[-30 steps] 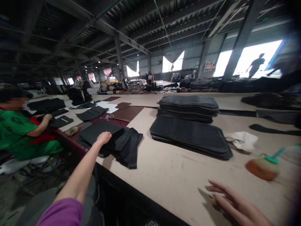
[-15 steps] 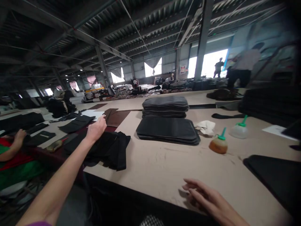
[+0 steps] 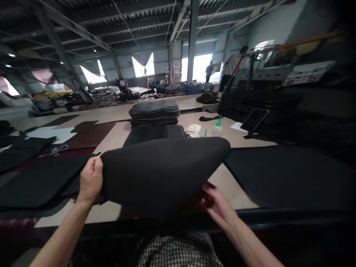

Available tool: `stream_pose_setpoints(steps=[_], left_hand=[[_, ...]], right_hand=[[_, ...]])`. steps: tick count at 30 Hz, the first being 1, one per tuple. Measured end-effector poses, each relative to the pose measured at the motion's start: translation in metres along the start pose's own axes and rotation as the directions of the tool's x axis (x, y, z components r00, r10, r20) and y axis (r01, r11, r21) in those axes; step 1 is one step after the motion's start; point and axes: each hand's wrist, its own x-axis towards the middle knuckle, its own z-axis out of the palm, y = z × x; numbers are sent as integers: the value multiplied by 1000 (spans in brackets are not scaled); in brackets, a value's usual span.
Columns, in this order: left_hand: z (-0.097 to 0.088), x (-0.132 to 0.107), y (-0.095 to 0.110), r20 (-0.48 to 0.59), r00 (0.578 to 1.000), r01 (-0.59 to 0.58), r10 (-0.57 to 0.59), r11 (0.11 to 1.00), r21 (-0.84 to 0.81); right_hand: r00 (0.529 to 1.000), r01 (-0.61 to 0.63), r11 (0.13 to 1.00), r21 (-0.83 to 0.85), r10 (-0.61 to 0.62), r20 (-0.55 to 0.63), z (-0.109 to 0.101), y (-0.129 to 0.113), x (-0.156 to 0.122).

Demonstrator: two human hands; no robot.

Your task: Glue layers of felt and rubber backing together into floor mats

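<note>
A large black sheet-like panel (image 3: 164,170) with rounded corners is held up in front of me, tilted and bent along its lower side. My left hand (image 3: 91,180) is closed on its left edge; a small pale tip shows by the thumb, too small to name. At the lower right edge, my right hand (image 3: 217,207) grips the panel with curled fingers, partly hidden behind it. Just behind stands a stack of black panels (image 3: 155,134), largely covered by the held one. Farther back is a taller stack of grey-black panels (image 3: 154,113).
Black panels (image 3: 289,178) lie at the right, others (image 3: 36,181) at the left. A clear bottle with a green spout (image 3: 217,129) and a crumpled white cloth (image 3: 193,130) sit behind. A phone-like device (image 3: 255,119) leans on a dark pile. People stand in the background.
My left hand has come back from the dark pieces on the left and grasps a black panel. My right hand, open before, has closed on it too. The view has turned right.
</note>
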Motion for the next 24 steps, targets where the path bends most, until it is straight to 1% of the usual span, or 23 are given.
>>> stream_pose_setpoints(steps=[1, 2, 4, 6, 8, 9, 10, 12, 13, 14, 15, 16, 17, 18, 19, 20, 21, 22, 23, 24], left_hand=[[14, -15, -21, 60, 996, 63, -67, 996, 65], [25, -28, -41, 125, 985, 97, -115, 986, 138], [40, -47, -72, 199, 967, 107, -158, 964, 245], [46, -59, -90, 246, 955, 94, -168, 954, 286], [45, -66, -95, 294, 941, 59, -167, 937, 344], [44, -68, -94, 327, 932, 11, -156, 915, 403], [42, -69, -91, 359, 924, -57, -131, 881, 469], [41, -70, -83, 410, 911, -225, -44, 780, 584], [43, -70, -77, 429, 903, -300, 14, 734, 609], [46, -70, -72, 446, 892, -362, 76, 713, 600], [51, -71, -67, 470, 872, -415, 137, 716, 562], [58, -73, -62, 512, 839, -463, 184, 736, 494], [66, -75, -57, 572, 790, -504, 221, 765, 400], [75, -79, -53, 642, 725, -532, 248, 794, 294], [84, -84, -50, 708, 653, -545, 268, 816, 194], [93, -90, -47, 762, 585, -546, 279, 829, 116], [101, -96, -45, 797, 534, -543, 282, 837, 68], [107, -101, -44, 816, 504, -541, 284, 840, 41], [112, -105, -44, 820, 493, -542, 291, 840, 28], [115, -108, -44, 818, 491, -545, 299, 838, 20]], right_hand=[[998, 51, 997, -61, -53, -35, -10, -6, 3], [994, 89, 986, -144, -97, -52, -20, -12, 7], [986, 122, 934, -337, -152, -63, -35, -20, 13], [981, 119, 855, -504, -179, -72, -45, -23, 17], [975, 136, 747, -651, -216, -44, -51, -22, 19], [970, 149, 661, -736, -244, -22, -54, -20, 18], [962, 158, 544, -824, -274, 4, -56, -18, 18], [948, 145, 246, -958, -312, 63, -59, -15, 16], [945, 124, 98, -987, -315, 87, -60, -15, 15], [943, 106, -29, -994, -314, 110, -61, -16, 15], [939, 94, -130, -987, -317, 131, -61, -19, 16], [931, 87, -205, -975, -331, 152, -60, -23, 19], [918, 88, -248, -965, -356, 175, -58, -28, 24], [899, 102, -246, -964, -392, 196, -56, -34, 33], [877, 126, -208, -970, -433, 207, -55, -41, 44], [856, 154, -151, -976, -474, 208, -53, -47, 59], [837, 181, -81, -980, -510, 197, -51, -53, 76], [825, 193, -28, -981, -537, 178, -50, -59, 95], [815, 196, 4, -981, -557, 161, -48, -64, 115], [804, 195, 26, -981, -577, 145, -47, -67, 135]])
